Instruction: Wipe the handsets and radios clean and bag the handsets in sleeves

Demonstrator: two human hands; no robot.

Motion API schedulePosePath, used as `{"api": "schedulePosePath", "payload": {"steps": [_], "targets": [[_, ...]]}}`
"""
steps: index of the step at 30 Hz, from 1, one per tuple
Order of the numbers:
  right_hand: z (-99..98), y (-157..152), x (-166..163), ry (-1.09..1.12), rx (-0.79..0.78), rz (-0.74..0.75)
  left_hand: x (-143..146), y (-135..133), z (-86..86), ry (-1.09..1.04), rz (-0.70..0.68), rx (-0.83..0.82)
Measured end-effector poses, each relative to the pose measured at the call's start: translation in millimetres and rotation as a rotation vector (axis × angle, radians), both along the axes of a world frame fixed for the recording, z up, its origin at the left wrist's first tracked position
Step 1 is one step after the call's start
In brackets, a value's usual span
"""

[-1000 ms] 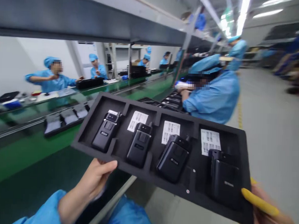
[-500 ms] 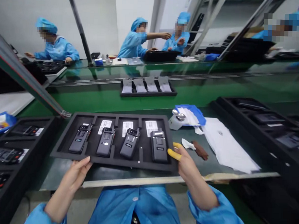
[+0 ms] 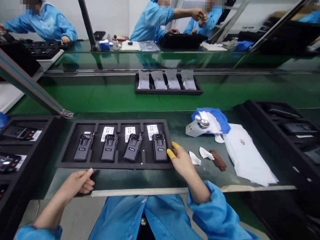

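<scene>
A black foam tray (image 3: 129, 166) lies flat on the green bench, with several black handheld radios (image 3: 108, 149) face up in its compartments. White barcode labels (image 3: 130, 134) lie behind radios. My left hand (image 3: 77, 183) is just in front of the tray's left front edge, apart from it, thumb stretched out and fingers loosely curled around nothing. At the tray's right edge is my right hand (image 3: 183, 163), with yellow finger cots on two fingertips. Those fingers are apart and close against the edge; whether they touch it I cannot tell.
White scraps (image 3: 194, 158), a brown cloth (image 3: 218, 161), a white dispenser bottle (image 3: 198, 127), a blue bin (image 3: 223, 123) and a white paper stack (image 3: 245, 154) are at right. Trays flank both sides. Another tray (image 3: 168, 92) with bags stands behind. Co-workers (image 3: 153, 23) sit opposite.
The tray was tilted up between both hands and now lies flat on the bench. My left hand has come off its front edge. The right hand has loosened at the right edge.
</scene>
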State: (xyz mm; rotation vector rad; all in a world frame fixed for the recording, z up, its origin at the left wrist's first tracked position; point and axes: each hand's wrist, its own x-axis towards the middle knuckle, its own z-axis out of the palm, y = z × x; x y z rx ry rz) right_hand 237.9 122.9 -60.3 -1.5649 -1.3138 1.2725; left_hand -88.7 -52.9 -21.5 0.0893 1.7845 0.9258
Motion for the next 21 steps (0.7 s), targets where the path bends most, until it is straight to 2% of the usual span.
{"api": "schedulePosePath", "payload": {"steps": [1,3,5,7,10,12,17,21], "targets": [[1.6,-1.4,4.5,-0.110,0.095,-0.005,0.2,-0.3,5.0,0.039,-0.122,-0.012],[3.7,-6.0,10.5,-0.386,0.352,0.051,6.6,4.2,14.1,0.138,-0.310,0.072],[3.3,-13.6,9.8,-0.633,0.589,0.169,21.0,16.7,18.0,0.259,-0.366,0.241],[0.5,-23.8,2.5,-0.784,0.688,0.260,41.3,35.8,14.8,0.404,-0.373,0.381],[-5.1,-39.1,-13.0,-0.958,0.664,0.302,74.5,67.3,2.3,0.696,-0.403,0.493],[-7.6,-45.4,-20.2,-1.006,0.627,0.313,93.3,83.8,-4.4,0.908,-0.509,0.486],[-6.4,-43.2,-20.1,-1.014,0.634,0.275,116.4,101.1,-7.3,1.218,-0.859,0.215],[-4.4,-35.6,-15.2,-1.026,0.600,0.310,118.1,104.4,-6.9,1.302,-0.939,0.112]]}}
